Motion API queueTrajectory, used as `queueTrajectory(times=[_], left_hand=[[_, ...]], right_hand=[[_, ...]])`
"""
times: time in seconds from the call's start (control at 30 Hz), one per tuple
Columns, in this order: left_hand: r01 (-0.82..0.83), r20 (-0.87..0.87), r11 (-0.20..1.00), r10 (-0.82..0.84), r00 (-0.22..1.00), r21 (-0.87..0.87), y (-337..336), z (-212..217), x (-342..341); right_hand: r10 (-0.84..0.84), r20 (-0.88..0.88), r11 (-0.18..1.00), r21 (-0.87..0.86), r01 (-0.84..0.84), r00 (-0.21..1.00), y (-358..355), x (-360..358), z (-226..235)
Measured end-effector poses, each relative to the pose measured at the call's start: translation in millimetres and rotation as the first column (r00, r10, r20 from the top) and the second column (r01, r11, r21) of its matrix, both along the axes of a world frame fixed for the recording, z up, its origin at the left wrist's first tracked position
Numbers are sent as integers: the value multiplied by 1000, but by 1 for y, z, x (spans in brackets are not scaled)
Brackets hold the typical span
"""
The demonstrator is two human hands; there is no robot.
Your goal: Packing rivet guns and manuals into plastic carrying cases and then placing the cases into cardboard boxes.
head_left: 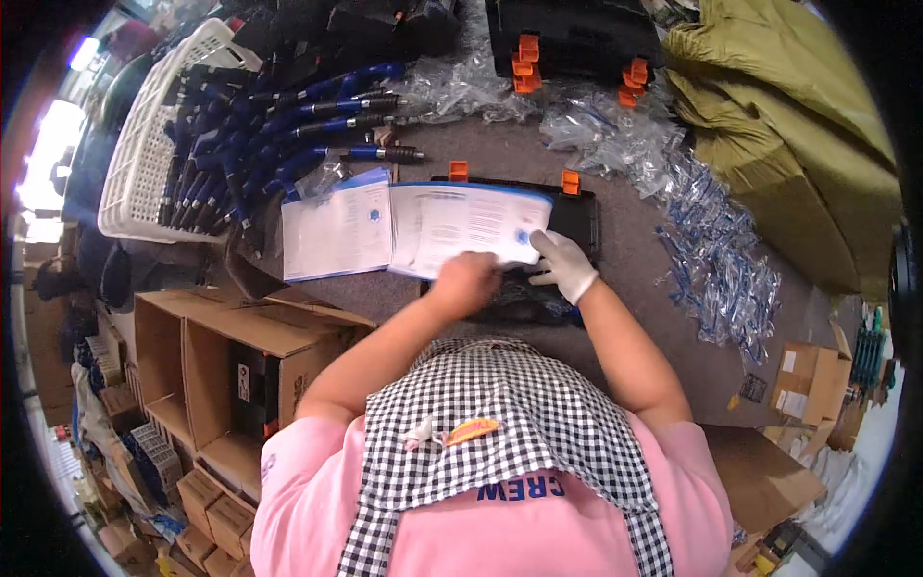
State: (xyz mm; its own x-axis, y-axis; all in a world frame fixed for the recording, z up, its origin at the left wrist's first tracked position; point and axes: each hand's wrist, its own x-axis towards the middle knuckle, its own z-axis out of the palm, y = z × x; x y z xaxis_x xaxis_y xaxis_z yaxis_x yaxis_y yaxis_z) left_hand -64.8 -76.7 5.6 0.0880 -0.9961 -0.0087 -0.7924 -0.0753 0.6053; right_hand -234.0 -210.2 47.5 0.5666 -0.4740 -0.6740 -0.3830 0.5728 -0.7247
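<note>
A printed leaflet (457, 226) with a blue upper edge lies fanned over other sheets in front of me. My right hand (565, 269), in a whitish glove, pinches its lower right corner. My bare left hand (466, 286) is curled at the leaflet's lower edge; its fingertips are blurred, and what they hold is hidden. To the left, touching the fanned sheets, rests a second stack of leaflets (336, 233). Under and behind the papers sits a black plastic case (577, 216) with orange latches (570, 182), mostly covered by paper and hands.
Blue-and-black tools (240, 144) pile up beside a white basket (144, 173) at left. Clear plastic bags (615, 130) and blue bagged items (721, 260) lie at right. Another black case (577, 34) stands at the back. Cardboard boxes (240, 356) are at lower left.
</note>
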Motion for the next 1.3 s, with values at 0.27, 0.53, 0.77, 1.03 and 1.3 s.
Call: queueTrajectory(times=[0.27,0.53,0.77,1.03,1.3], left_hand=[[235,-237,972,-234,943,-21,-46,-2,-25],[244,99,926,-283,954,288,-58,-33,20],[291,140,906,-345,928,307,-74,-46,18],[264,146,961,-273,951,77,-87,-59,29],[-315,41,927,313,949,202,-146,-81,147]], right_hand=[[-191,-362,975,-180,133,912,-55,-43,-100],[-63,-473,951,-294,-91,879,-72,-57,-127],[42,-827,743,-350,-571,561,-49,-46,-22],[489,-786,-200,-524,-828,379,6,-17,11],[322,-683,-298,-731,-614,656,19,-25,-54]])
